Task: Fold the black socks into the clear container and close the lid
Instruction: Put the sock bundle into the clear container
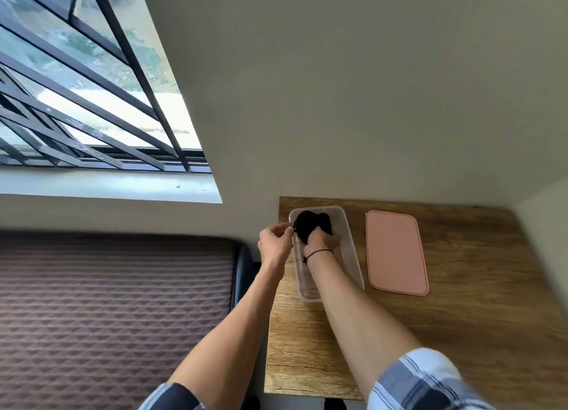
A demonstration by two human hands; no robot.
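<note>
A clear plastic container (350, 249) stands lidless on the left part of a wooden table (473, 317). Bundled black socks (309, 223) sit in its far end. My right hand (322, 240) reaches into the container and grips the socks from the near side. My left hand (275, 240) is at the container's left rim, its fingertips pinching the left edge of the socks. A pink lid (396, 251) lies flat on the table just right of the container.
The table stands in a corner, with walls close behind it and to the right. A bed with a brown quilted mattress (113, 311) lies to the left of the table. A barred window (83, 80) is up at the left.
</note>
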